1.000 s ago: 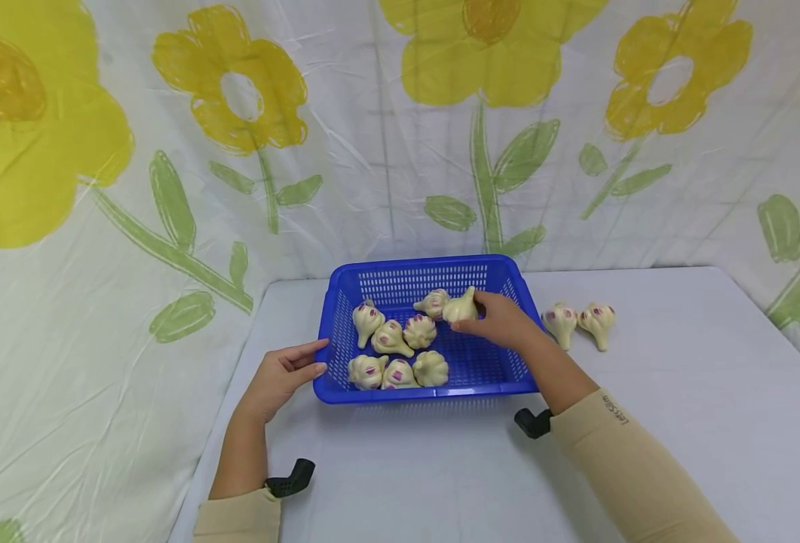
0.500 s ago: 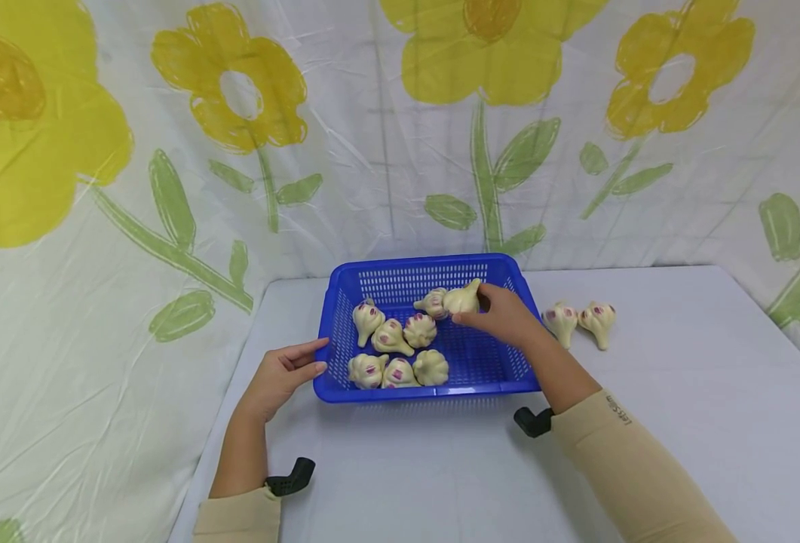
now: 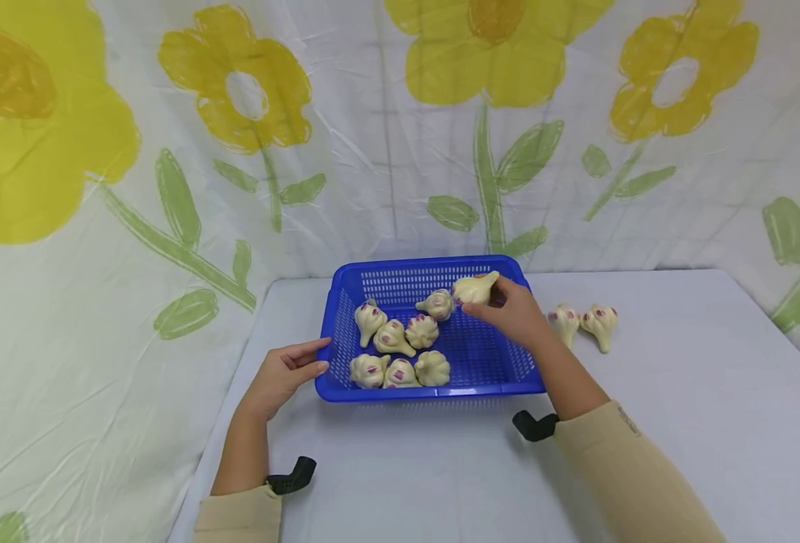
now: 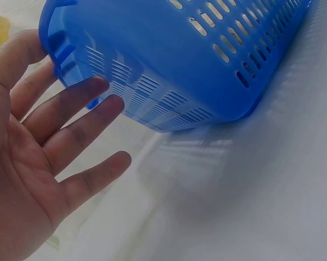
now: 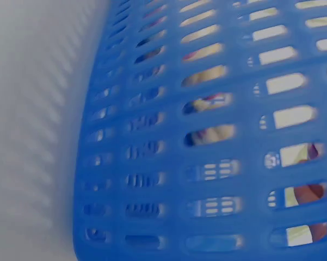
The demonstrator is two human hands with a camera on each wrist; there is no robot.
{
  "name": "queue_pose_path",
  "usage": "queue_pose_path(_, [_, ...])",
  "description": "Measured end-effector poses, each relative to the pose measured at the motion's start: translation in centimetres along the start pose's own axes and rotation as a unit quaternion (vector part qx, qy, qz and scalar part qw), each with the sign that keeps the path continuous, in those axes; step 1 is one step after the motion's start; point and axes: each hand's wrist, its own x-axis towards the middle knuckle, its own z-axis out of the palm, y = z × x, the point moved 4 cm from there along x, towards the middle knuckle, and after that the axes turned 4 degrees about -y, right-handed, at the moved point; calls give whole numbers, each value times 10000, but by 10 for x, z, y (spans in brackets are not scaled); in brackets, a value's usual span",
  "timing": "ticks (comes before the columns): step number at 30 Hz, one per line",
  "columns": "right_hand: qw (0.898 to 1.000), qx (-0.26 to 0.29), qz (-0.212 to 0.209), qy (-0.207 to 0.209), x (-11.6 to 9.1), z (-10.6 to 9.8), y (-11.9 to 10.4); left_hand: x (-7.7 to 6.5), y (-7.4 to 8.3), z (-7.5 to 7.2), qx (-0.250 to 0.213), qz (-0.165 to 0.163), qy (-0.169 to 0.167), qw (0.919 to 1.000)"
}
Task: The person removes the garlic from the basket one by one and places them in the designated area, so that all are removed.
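My right hand (image 3: pixel 516 311) pinches a cream garlic bulb (image 3: pixel 474 289) between thumb and fingers, over the back right part of a blue plastic basket (image 3: pixel 325 332). The stem of this bulb points up and to the right. Several more garlic bulbs (image 3: pixel 433 368) with purple patches lie in the basket, mostly in its left half. At the left rim, my left hand (image 3: pixel 279 381) touches the basket with its fingertips. Its fingers (image 4: pixel 84 136) are straight and spread beside the slotted wall in the left wrist view. The right wrist view is filled by the basket wall (image 5: pixel 174 119), and the right hand is mostly hidden there.
Two garlic bulbs (image 3: pixel 599 324) lie on the white table (image 3: pixel 678 392) right of the basket, the nearer one partly behind the right forearm. A white cloth with yellow flowers (image 3: pixel 345 136) hangs right behind the table. Black wrist mounts (image 3: pixel 292 477) jut from both wrists.
The right hand has lifted its garlic bulb up and to the right, away from the bulb beside it. The left hand stays at the rim and the basket stays in place.
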Motion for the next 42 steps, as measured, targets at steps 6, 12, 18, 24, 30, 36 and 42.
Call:
queue_pose_path(6, [9976,484,-57,500,-10,-12,1,2,-2,2,-43,43,-71,10000])
queue_pose_path(12, [9931,663,-40,962,-20,-23,-3,3,-2,3,-75,36,-98,9999])
queue_pose_path(18, [9888,807,190,1243,-26,-28,3,2,1,3,-41,61,-85,9999])
queue_pose_path(24, [9806,1108,226,1601,-34,-32,2,0,0,1,-25,49,-51,10000])
queue_pose_path(30, [9568,1771,206,2297,-42,-48,10,-1,-2,0,18,68,-12,10000])
queue_pose_path(36, [9121,2557,196,3200,-58,-76,33,0,-3,1,90,12,57,9999])
queue_pose_path(42, [8765,3001,448,3737,-75,-106,62,0,-4,-1,73,26,101,9999])
